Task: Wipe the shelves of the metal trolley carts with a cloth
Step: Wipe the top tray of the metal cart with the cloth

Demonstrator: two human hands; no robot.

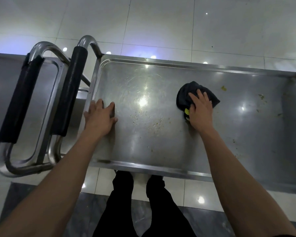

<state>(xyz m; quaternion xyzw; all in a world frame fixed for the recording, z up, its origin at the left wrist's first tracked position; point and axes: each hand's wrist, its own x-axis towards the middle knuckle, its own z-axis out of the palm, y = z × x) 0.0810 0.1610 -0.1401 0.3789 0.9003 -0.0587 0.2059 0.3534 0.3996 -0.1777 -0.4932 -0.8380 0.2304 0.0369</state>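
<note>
cloth [191,93]: dark, bunched, lying on the top shelf right of centre; a yellow-green bit shows at its near edge under the palm.
right hand [201,111]: flat on the cloth, fingers [199,94] spread and pressing down, not curled around it.
left hand [99,118]: palm down on the shelf's left end, just beside the raised rim; fingers extended, holding nothing.
top shelf [161,142]: stainless tray with raised lip, glare spots, swirl marks in the left half.
crumbs [152,120]: pale specks between the two hands; greenish bits [223,88] right of the cloth.
handle [70,89]: steel tube with black grip, at the shelf's left end.
second trolley [10,82]: to the left, its own black-gripped handle next to the first.
floor [161,23]: glossy pale tiles.
legs [143,211]: dark trousers, below the shelf's near edge.
</note>
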